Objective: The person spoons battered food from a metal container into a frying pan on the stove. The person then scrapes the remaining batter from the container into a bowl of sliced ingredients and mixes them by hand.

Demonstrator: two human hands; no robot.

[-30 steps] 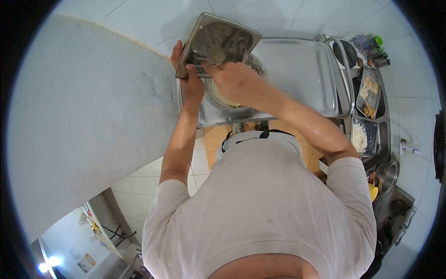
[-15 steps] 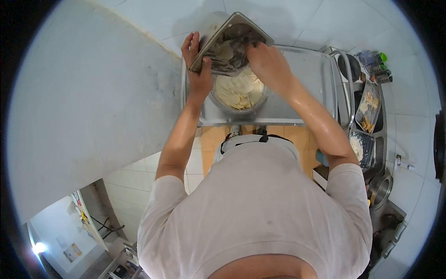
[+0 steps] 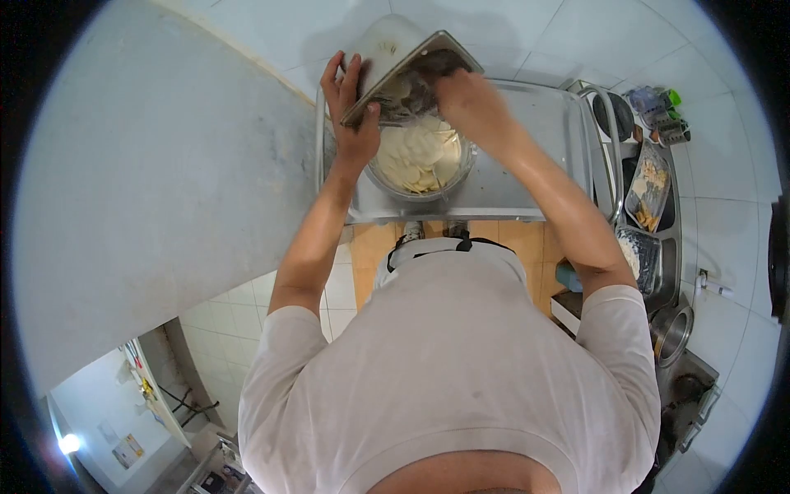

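A rectangular metal pan (image 3: 443,60) is tipped on its side, its open mouth facing down toward a round bowl (image 3: 392,191). Thin pale slices (image 3: 418,160) fill the bowl, and some more cling inside the pan. My left hand (image 3: 354,119) grips the pan's left edge, thumb on the rim and fingers behind. Reaching into the pan from the right is my right hand (image 3: 473,107), smeared by motion. Its fingertips are hidden against the dark inner wall, so whether they hold anything does not show.
The bowl stands on a metal cart (image 3: 539,148) with a raised rail (image 3: 613,156) at its right. Farther right, a tray of food pieces (image 3: 648,189) and a dark container of white food (image 3: 642,251) sit at a sink. A grey wall panel (image 3: 164,165) borders the left.
The pan has dropped slightly and its mouth is turned more downward. My right hand has shifted a little within it. More slices lie at the top of the bowl.
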